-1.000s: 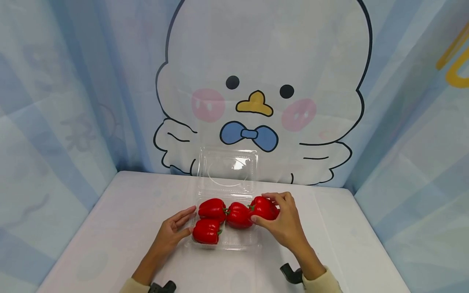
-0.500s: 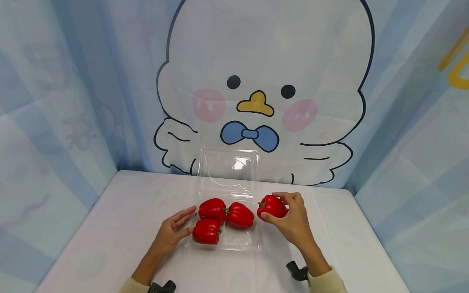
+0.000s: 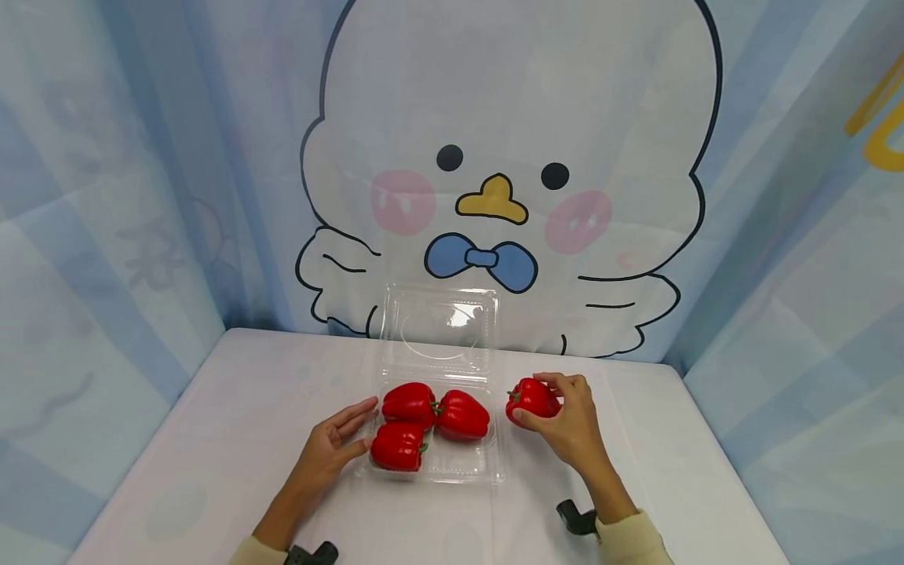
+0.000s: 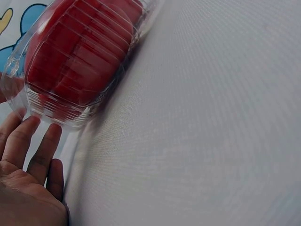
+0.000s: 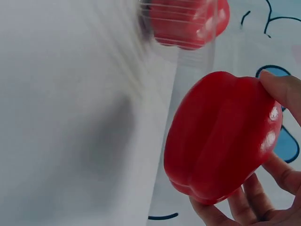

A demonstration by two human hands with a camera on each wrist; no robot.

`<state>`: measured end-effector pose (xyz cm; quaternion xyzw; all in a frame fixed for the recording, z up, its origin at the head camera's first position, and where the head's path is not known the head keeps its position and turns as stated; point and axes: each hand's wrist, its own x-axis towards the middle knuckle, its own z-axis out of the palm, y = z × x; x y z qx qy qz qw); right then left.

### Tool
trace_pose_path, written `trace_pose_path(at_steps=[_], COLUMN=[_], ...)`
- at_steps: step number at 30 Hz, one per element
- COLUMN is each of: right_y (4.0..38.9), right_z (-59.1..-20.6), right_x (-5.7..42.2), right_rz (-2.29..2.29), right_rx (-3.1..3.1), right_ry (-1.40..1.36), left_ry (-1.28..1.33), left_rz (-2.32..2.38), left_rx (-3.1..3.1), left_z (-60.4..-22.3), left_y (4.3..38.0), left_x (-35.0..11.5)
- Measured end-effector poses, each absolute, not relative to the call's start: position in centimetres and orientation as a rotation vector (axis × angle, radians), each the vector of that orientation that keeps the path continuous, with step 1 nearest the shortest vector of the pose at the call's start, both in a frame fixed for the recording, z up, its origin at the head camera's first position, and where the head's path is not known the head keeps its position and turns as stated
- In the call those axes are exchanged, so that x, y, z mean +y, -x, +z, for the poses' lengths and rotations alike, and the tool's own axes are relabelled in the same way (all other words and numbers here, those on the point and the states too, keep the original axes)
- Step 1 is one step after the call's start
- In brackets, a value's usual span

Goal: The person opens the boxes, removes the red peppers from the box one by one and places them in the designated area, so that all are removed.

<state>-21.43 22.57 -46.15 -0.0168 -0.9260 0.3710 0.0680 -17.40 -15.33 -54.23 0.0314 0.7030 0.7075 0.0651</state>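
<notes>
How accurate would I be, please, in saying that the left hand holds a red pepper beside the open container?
Not quite: the head view shows the right hand holding the red pepper beside the open container; the left hand is at its left edge.

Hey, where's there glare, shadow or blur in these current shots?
Head: a bright glare patch on the raised clear lid; left wrist: dark shadow beneath the container; right wrist: white glints on the held pepper, a soft-edged grey shadow on the table, and the container looking hazy behind.

No text is legible (yellow strokes on the curtain, cut off).
</notes>
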Motion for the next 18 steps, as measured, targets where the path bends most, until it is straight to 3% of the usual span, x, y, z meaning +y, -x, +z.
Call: trace_pose_path(at_steps=[18], right_y=[22.8], right_z=[-48.8], right_x=[24.0], right_rz=[1.128], right_rx=[-2.829], right_ry=[0.143], left_ry=[-0.116], left_rz=[2.117], left_rx=[2.153], left_z=[-54.2], left_y=[17.3], left_x=[-15.4])
